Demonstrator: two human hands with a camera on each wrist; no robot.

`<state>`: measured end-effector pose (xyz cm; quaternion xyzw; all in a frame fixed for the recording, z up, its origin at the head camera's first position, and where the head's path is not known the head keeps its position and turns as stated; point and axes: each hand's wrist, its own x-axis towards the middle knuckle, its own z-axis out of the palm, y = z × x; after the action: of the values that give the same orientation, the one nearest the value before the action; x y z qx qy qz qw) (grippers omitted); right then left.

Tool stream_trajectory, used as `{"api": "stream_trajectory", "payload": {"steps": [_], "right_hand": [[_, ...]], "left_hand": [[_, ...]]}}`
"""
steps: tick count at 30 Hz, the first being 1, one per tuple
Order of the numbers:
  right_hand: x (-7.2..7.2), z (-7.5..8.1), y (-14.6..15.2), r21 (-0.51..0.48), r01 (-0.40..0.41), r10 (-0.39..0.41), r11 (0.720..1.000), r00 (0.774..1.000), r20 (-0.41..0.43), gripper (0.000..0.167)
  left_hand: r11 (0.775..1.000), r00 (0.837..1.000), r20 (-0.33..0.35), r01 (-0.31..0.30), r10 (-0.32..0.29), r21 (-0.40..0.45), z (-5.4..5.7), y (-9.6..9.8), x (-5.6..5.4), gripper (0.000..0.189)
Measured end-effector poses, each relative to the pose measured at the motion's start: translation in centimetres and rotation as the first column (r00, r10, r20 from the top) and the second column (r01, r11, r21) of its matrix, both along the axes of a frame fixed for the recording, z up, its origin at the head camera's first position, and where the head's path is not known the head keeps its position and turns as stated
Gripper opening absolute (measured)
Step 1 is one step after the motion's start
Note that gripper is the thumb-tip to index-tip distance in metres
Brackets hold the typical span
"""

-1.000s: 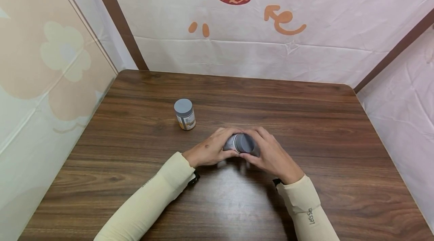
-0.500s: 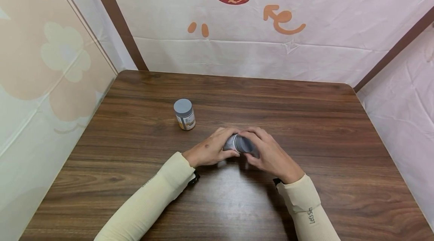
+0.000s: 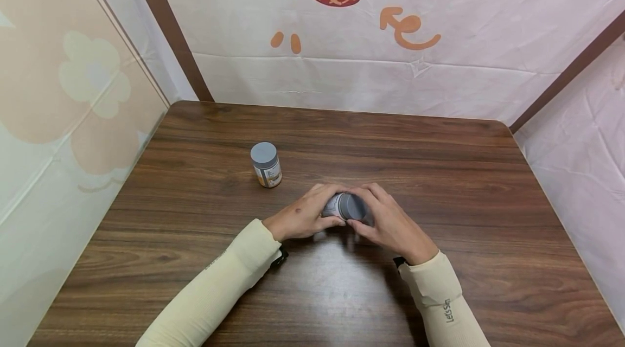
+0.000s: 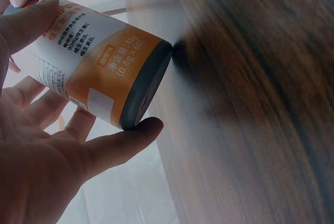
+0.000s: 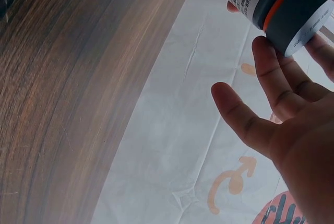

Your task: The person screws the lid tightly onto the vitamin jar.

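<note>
My left hand (image 3: 305,214) grips a vitamin bottle (image 3: 333,206) by its body, tilted low over the table with its lid end to the right. The left wrist view shows the white-and-orange label (image 4: 104,57), its dark base close to the wood and my little finger near the base's edge. Thumb and fingers of my right hand (image 3: 388,222) pinch the round grey lid (image 3: 354,207). In the right wrist view an orange-red ring (image 5: 284,2) shows between lid and body, while some fingers spread away from the lid. A second, matching bottle (image 3: 267,165) stands upright, lidded, farther back to the left.
The brown wood-grain table (image 3: 439,162) has rounded far corners. Behind it hangs a pale printed cloth (image 3: 234,16), with further cloth walls on the left and right sides. Both forearms wear cream sleeves (image 3: 215,287), with a dark strap at each wrist.
My right thumb and fingers eased off and shifted round the lid half a second ago, and now grip it again. My left hand and the standing bottle have stayed put.
</note>
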<state>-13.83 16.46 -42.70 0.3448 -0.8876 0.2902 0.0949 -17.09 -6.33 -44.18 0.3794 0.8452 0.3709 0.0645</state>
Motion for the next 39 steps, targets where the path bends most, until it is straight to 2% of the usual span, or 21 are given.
{"api": "stream_trajectory", "payload": {"steps": [6, 11, 17, 25, 31, 39], "right_hand": [[0.11, 0.13, 0.02, 0.020, 0.031, -0.031, 0.999, 0.999, 0.015, 0.062], [-0.12, 0.06, 0.16, 0.026, -0.008, 0.010, 1.000, 0.998, -0.061, 0.072], [-0.37, -0.08, 0.24, 0.020, -0.057, 0.059, 0.998, 0.991, -0.116, 0.066], [-0.12, -0.01, 0.22, 0.000, -0.030, 0.030, 1.000, 0.997, -0.071, 0.064], [0.06, 0.05, 0.13, 0.015, 0.023, -0.022, 1.000, 1.000, -0.014, 0.061], [0.19, 0.07, -0.03, 0.025, 0.064, -0.065, 0.998, 0.997, 0.041, 0.058]], "left_hand": [[1.000, 1.000, 0.012, 0.001, -0.001, 0.012, -0.05, -0.03, -0.01, 0.059], [1.000, 1.000, -0.003, 0.003, -0.003, 0.013, -0.09, -0.06, -0.03, 0.059], [1.000, 1.000, -0.014, -0.006, 0.006, 0.000, -0.06, -0.06, 0.03, 0.057], [0.999, 1.000, -0.013, 0.014, -0.014, 0.029, -0.14, -0.12, -0.05, 0.059], [1.000, 1.000, -0.001, 0.012, -0.012, 0.025, -0.08, -0.15, 0.01, 0.059], [0.999, 1.000, -0.026, 0.016, -0.016, 0.031, -0.21, -0.11, -0.07, 0.056]]}}
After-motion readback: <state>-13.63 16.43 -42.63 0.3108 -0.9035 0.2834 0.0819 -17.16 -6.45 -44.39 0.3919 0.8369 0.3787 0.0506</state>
